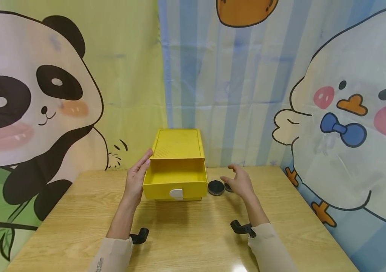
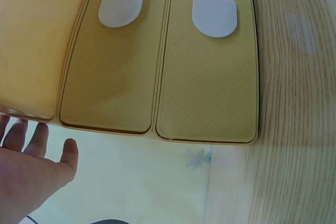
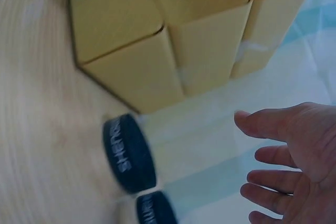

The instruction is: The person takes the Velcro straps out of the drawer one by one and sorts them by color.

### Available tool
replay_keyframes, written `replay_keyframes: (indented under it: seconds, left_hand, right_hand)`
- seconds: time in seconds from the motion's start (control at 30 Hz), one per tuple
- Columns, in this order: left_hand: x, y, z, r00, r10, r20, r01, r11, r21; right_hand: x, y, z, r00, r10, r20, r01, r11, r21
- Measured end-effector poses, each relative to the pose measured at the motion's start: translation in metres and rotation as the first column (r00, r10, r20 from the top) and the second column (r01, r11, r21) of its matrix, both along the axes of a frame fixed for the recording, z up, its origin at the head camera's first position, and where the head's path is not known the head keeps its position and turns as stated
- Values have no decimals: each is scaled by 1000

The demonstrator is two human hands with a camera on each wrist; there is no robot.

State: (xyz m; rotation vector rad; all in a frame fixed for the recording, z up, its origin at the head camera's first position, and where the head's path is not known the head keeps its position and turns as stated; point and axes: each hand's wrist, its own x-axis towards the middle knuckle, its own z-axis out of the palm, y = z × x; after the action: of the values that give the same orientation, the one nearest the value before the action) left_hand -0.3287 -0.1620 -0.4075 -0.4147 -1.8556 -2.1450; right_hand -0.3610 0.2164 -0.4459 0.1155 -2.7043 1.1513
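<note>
A yellow drawer cabinet (image 1: 179,142) stands upright at the back of the table, its top drawer (image 1: 160,192) pulled out, with nothing visible inside. My left hand (image 1: 136,180) lies against the cabinet's left side, fingers extended near the top. In the left wrist view, two lower drawers with white tabs (image 2: 214,16) are pushed in. My right hand (image 1: 242,182) hovers right of the cabinet with spread fingers and holds nothing. Below it sit two black round flat containers; white lettering shows on the nearer container (image 3: 128,153) and on the other one (image 3: 156,208).
The wooden table (image 1: 179,238) ends against a printed curtain (image 1: 199,75) close behind the cabinet. A panda figure covers the left side of the backdrop and a white chick the right. Black wrist mounts (image 1: 140,236) stick inward from both forearms.
</note>
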Motion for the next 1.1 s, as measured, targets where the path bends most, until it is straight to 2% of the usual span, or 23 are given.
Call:
replay_keyframes:
  seconds: [0.23, 0.53, 0.83, 1.1]
  left_hand:
    - [-1, 1, -1, 1000, 1, 7, -1, 1000, 4]
    - [-2, 1, -1, 1000, 2, 9, -2, 1000, 1]
    - [-2, 0, 0, 1000, -4, 6, 4, 1000, -7]
    - [-2, 0, -1, 1000, 0, 9, 0, 1000, 1]
  right_hand:
    - [11, -10, 19, 996, 42, -78, -42, 999, -1]
    - [24, -20, 35, 983, 75, -170, -75, 997, 8]
    - [39, -36, 55, 933, 134, -334, -142, 990, -1]
    - [52, -46, 68, 866, 193, -461, -205, 979, 26]
